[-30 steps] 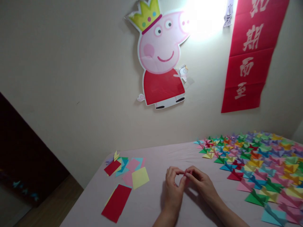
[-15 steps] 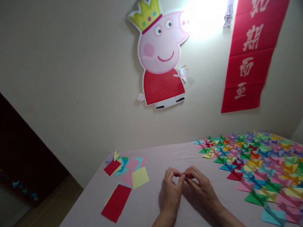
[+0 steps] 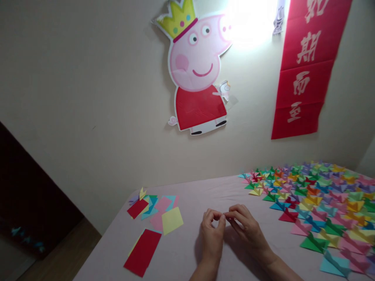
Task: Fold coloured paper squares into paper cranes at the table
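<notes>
My left hand (image 3: 212, 236) and my right hand (image 3: 244, 228) meet at the fingertips above the pink-covered table (image 3: 202, 191). Each is closed in a pinch, thumb against fingers. Whatever lies between the fingertips is too small or hidden to make out. Left of my hands lie a yellow paper square (image 3: 172, 221), pink paper (image 3: 156, 221) and a red paper rectangle (image 3: 143, 253) on top of other sheets. Many folded paper birds in mixed colours stand in rows to the right, a green paper bird (image 3: 315, 242) among the nearer ones.
A smaller red paper piece (image 3: 137, 209) and a folded yellow paper piece (image 3: 142, 193) lie at the table's far left corner. Behind the table rises a wall with a cartoon pig cutout (image 3: 199, 74) and a red banner (image 3: 304, 78).
My hands stay joined at the fingertips, with the right fingers slightly shifted and straighter. The whole view has moved a little, so everything appears slightly further left.
</notes>
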`<action>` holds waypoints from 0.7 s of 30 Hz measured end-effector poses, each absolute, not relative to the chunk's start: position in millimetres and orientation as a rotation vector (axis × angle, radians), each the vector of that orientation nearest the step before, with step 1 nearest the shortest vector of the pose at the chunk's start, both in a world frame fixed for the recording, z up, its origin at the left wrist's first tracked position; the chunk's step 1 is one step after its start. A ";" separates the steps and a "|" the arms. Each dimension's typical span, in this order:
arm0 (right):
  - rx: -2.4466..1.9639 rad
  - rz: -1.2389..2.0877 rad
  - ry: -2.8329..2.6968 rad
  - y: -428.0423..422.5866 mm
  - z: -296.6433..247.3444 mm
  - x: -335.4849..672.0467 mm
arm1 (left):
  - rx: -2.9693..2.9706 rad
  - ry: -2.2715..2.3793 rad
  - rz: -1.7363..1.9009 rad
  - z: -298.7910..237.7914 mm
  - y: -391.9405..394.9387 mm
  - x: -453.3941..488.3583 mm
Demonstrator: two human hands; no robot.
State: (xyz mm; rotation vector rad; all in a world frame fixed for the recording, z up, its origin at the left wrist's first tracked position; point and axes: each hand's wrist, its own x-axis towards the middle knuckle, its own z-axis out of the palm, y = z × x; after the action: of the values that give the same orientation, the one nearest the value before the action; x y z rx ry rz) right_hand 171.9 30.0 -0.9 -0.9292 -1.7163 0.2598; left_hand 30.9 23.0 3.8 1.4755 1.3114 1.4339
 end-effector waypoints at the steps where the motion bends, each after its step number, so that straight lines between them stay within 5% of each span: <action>1: -0.932 0.265 -1.717 29.9 -0.9 172.3 | 1.436 1.296 1.424 4.1 23.5 31.2; 21: -0.908 0.407 -1.700 24.7 4.0 173.8 | 0.996 1.048 1.108 19.8 29.3 26.7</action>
State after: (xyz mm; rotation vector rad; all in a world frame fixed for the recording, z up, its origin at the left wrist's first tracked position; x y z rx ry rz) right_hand 173.8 24.7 4.0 -0.9080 -1.7001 0.4071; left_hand 26.7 29.3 19.8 0.9965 1.0481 1.1083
